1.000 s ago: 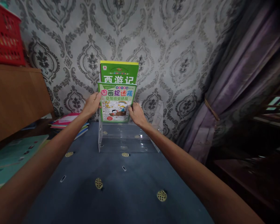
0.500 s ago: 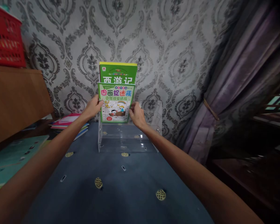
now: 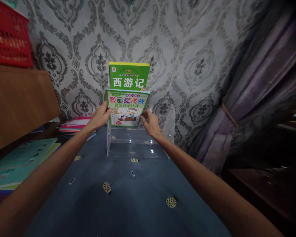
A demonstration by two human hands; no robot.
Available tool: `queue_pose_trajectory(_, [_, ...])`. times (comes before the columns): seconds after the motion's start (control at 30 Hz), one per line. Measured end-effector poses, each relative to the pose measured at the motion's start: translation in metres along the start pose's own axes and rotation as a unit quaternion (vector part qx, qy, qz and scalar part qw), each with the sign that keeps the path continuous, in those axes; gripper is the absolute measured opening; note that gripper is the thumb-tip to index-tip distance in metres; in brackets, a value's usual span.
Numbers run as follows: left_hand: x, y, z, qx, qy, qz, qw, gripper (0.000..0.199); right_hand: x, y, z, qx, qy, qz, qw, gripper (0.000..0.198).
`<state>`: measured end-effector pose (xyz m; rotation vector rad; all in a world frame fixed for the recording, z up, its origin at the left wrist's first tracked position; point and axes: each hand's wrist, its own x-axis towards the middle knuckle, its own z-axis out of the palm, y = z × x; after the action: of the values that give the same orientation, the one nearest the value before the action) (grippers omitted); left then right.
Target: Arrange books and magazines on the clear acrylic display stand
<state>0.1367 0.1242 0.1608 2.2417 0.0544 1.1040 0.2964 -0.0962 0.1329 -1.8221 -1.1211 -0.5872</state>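
A green-bordered picture book (image 3: 127, 110) with colourful Chinese lettering is held at its two side edges. My left hand (image 3: 100, 116) pinches its left edge, and my right hand (image 3: 151, 122) grips the right edge. The book's top tilts toward me. Behind it stands a green book with a yellow top edge (image 3: 129, 74), its lower part hidden by the picture book. Both are at the left part of a clear acrylic stepped rack (image 3: 133, 149). Whether the picture book's bottom edge touches the rack, I cannot tell.
The rack stands on a dark blue patterned tablecloth (image 3: 138, 204) against a patterned wall. To the left lie a stack of books (image 3: 76, 124) and teal booklets (image 3: 22, 161), near a wooden cabinet (image 3: 22, 105) with a red basket (image 3: 11, 36) on top. A purple curtain (image 3: 246, 89) hangs at right.
The picture book's top has tipped toward me and dropped relative to the green book, more of which now shows. Both hands keep hold of it. The view has shifted slightly.
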Motion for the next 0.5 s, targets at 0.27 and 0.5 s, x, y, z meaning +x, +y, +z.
queue_pose_trajectory(0.27, [-0.03, 0.01, -0.006, 0.0, 0.027, -0.031, 0.999, 0.03, -0.014, 0.008, 0.003, -0.005, 0.04, -0.03, 0.999, 0.03])
queue_pose_trajectory(0.5, [-0.126, -0.018, -0.066, 0.211, -0.027, -0.092, 0.973, 0.038, -0.062, -0.003, -0.011, -0.03, 0.082, -0.051, 0.995, 0.032])
